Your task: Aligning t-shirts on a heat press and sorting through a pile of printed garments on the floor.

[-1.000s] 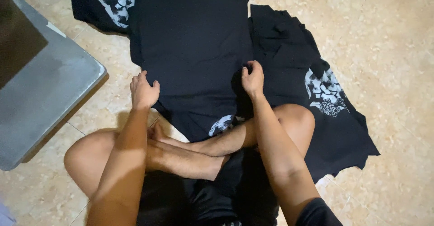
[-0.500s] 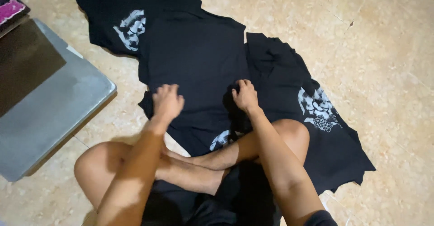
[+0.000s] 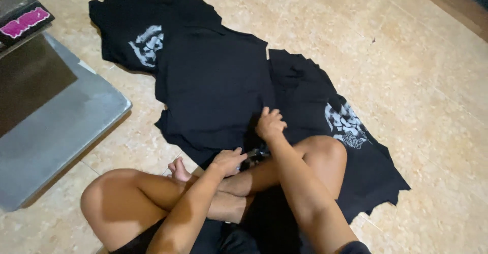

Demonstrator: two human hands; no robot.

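Setting: a person sits cross-legged on a tiled floor [image 3: 417, 81], seen from above; black garments are spread in front of the knees.
Top shirt: a black shirt [image 3: 213, 91] lies flat at frame centre, its near hem just above the crossed legs.
Other garments: a printed shirt [image 3: 145, 43] shows at upper left beneath the top one; a second printed shirt [image 3: 345, 127] spreads toward lower right.
Left hand: the left hand [image 3: 229, 160] rests at the near hem, fingers curled down onto the cloth; whether they pinch it cannot be told.
Right hand: the right hand [image 3: 269, 123] sits slightly higher, right of centre, fingers bent and pressing a bunched fold of the black shirt.
Side object: a grey flat slab [image 3: 61, 132] with a dark box [image 3: 23, 15] occupies the left edge.
Handling note: judged from this layout, the hem is best taken in both hands level with each other, only the top layer pinched, and the cloth kept taut so the shirts beneath stay undisturbed.
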